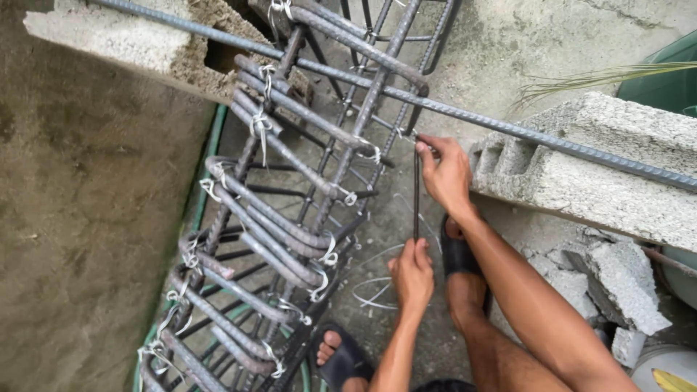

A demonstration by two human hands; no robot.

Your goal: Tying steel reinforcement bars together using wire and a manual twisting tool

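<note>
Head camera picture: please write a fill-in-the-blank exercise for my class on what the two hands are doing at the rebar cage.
1. The right hand and the left hand both grip one thin dark ____.
2. The long rebar rests on a grey concrete ____.
3. The rebar cage is tied with pale ____.

Missing words: rod; block; wire

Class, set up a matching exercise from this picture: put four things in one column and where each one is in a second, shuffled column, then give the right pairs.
1. left hand
2. right hand
3. grey hollow concrete block
4. loose silver tie wire

A. lying on the ground
B. supporting the long ribbed steel bar
C. at the thin dark rod's upper end
D. at the rod's lower end

Pairs: 1-D, 2-C, 3-B, 4-A
</note>
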